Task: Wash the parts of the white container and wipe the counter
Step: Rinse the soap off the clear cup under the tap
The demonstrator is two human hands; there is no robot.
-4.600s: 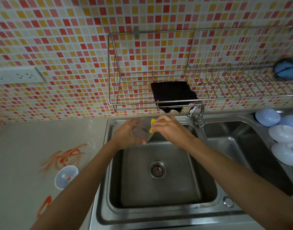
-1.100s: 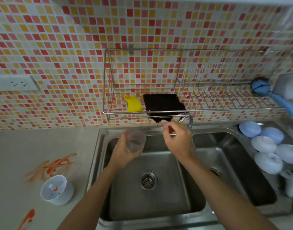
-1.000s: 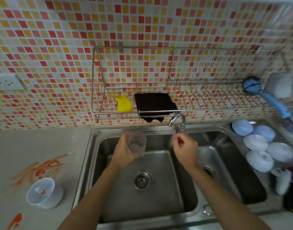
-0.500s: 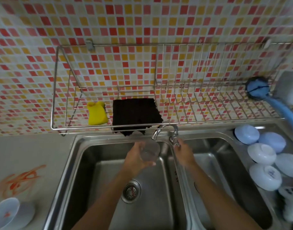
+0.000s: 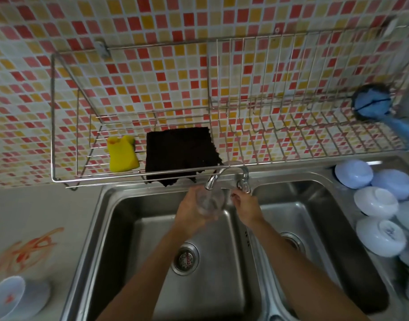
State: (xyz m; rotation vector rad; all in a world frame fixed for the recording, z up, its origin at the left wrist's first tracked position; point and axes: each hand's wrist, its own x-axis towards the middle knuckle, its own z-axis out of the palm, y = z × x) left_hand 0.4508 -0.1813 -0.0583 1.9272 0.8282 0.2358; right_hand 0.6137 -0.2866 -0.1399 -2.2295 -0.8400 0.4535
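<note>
The left hand is wrapped around a clear plastic cup, fingers curled about its wall, and holds it directly under the spout of the tap above the left sink basin. The right hand reaches to the base of the tap, its fingertips at the tap handle; whether they grip the handle or only touch it cannot be told. Below the cup lies the basin's drain strainer, and the right forearm crosses the divider toward the right sink basin. Behind the tap, a wire rack hangs on the mosaic tile wall and carries a yellow sponge just beside a black cloth whose front edge droops over the rack rail. A blue brush lies at the rack's right end. Upturned white bowls cluster on the drainboard to the right of the sink. On the bench at the left are orange smears, and near them, at the lower left corner, sits a white container part with orange residue inside.
</note>
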